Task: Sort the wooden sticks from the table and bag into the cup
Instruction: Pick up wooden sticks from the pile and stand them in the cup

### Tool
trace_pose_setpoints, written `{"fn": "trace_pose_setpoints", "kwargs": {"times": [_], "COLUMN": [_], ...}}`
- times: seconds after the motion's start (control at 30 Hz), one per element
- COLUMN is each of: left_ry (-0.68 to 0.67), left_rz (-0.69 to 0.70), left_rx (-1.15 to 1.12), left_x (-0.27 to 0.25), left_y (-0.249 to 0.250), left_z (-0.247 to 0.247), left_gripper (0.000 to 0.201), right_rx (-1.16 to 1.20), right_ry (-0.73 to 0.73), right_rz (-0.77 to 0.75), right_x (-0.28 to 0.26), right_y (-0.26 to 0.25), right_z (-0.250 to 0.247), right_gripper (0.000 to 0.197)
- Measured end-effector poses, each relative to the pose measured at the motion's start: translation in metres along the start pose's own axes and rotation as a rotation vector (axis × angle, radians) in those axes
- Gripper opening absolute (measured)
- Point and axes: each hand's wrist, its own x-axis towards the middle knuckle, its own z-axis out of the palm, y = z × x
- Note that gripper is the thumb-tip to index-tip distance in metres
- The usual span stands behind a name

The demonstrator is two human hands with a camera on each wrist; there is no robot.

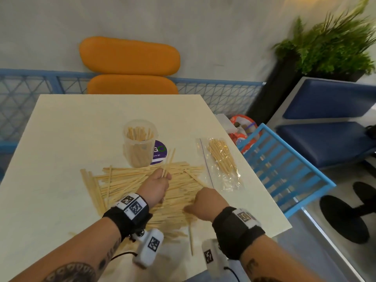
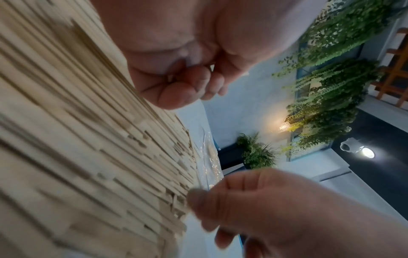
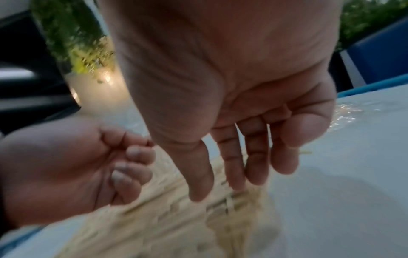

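Note:
A clear plastic cup (image 1: 140, 143) stands upright mid-table with several wooden sticks in it. In front of it lies a wide pile of sticks (image 1: 132, 186), blurred in the wrist views (image 2: 88, 139) (image 3: 176, 218). A clear zip bag (image 1: 221, 161) holding more sticks lies flat to the right of the pile. My left hand (image 1: 163, 177) hovers over the pile's far side, just in front of the cup, and grips a few sticks (image 1: 169, 161) that point up toward it. Its fingers (image 2: 183, 83) are curled. My right hand (image 1: 203, 200) reaches down onto the pile's right part with straight fingers (image 3: 232, 165) touching the sticks.
A purple round sticker (image 1: 160, 152) lies beside the cup. One stray stick (image 1: 190, 241) lies near the table's front edge. An orange chair (image 1: 130, 58) stands behind the table, a blue slatted chair (image 1: 284, 171) at its right side, and a potted plant (image 1: 329, 45) far right.

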Motion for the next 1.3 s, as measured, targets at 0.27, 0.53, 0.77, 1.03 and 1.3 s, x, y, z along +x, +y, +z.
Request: {"fn": "trace_pose_setpoints", "kwargs": {"times": [0.27, 0.53, 0.77, 1.03, 1.3], "left_ry": [0.008, 0.014, -0.008, -0.178, -0.020], "left_rz": [-0.028, -0.016, -0.033, -0.034, -0.073], "left_rx": [-0.006, 0.009, -0.074, -0.142, -0.051], "left_x": [-0.013, -0.016, -0.021, -0.024, -0.005], "left_y": [-0.014, -0.015, 0.002, 0.019, 0.004], "left_z": [-0.003, -0.011, -0.002, 0.039, 0.025], "left_gripper": [0.019, 0.019, 0.019, 0.017, 0.022], "right_rx": [-0.033, 0.029, 0.166, 0.811, 0.677], "right_ry": [0.034, 0.090, 0.151, 0.205, 0.229], "right_rz": [0.073, 0.109, 0.201, 0.028, -0.074], "right_x": [-0.004, -0.005, -0.007, 0.001, 0.032], "right_y": [0.006, 0.018, 0.034, -0.012, -0.014], "right_z": [0.039, 0.031, -0.020, -0.048, -0.034], "right_gripper": [0.023, 0.014, 0.010, 0.011, 0.019]}}
